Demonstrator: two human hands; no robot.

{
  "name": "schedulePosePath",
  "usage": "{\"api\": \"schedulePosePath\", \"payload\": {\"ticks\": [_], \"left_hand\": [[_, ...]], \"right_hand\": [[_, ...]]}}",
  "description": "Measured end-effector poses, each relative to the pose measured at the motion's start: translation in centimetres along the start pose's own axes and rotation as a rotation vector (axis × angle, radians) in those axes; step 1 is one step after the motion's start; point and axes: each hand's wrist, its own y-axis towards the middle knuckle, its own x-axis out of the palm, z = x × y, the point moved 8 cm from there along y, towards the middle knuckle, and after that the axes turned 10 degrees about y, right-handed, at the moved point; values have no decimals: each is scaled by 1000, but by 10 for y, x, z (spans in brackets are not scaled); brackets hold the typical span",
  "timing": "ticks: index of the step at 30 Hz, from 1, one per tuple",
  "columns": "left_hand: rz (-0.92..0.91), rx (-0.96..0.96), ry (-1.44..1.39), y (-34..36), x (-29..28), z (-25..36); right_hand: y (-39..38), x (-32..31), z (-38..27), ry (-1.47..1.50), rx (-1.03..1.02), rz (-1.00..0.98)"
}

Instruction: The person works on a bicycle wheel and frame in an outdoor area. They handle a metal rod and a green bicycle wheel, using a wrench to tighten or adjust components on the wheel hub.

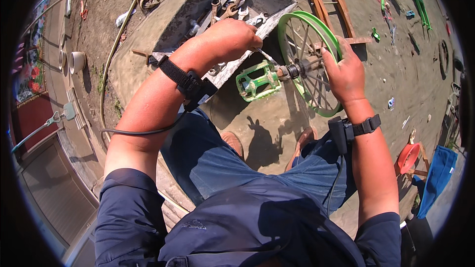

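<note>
"Where's the work sitting?"

"Between the two hands. The green bicycle pedal [261, 81] lies just left of the spoked wheel [300, 64], joined to it by a short, dirty spindle [283, 72] at the hub."

"Which hand is nearer that joint?"

"The left hand [232, 37], above it in view. It's closed around a slim metal tool [267, 56], whose shaft slants down and rightward to the spindle. The tip looks to meet it, but I can't tell whether it's seated."

"And the right hand [346, 71]?"

"Gripping the wheel's far right side, thumb on the near face; the other fingers are partly hidden behind the rim. The wheel leans, its long outline running from upper left to lower right, with the axle crossing toward the pedal."

"What's it all made of?"

"The rim is smooth, glossy green, the spokes thin and dull. The pedal is a scuffed, open cage with a toothed edge. The angular tray [278, 19] beyond the left hand is grey, rough and flaking, holding rusty and brighter steel wrenches [232, 6]. Underneath is dusty, sandy-grey ground [415, 109]."
</note>
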Motion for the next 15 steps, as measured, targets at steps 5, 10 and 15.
{"api": "schedulePosePath", "payload": {"ticks": [5, 10, 15], "left_hand": [[-214, 59, 87, 22, 2, 14], [-231, 81, 139, 25, -2, 20], [-293, 130, 95, 31, 5, 28]], "right_hand": [[-1, 0, -1, 44, -2, 15], [-3, 0, 0, 49, 9, 24], [-2, -1, 0, 52, -2, 29]]}}
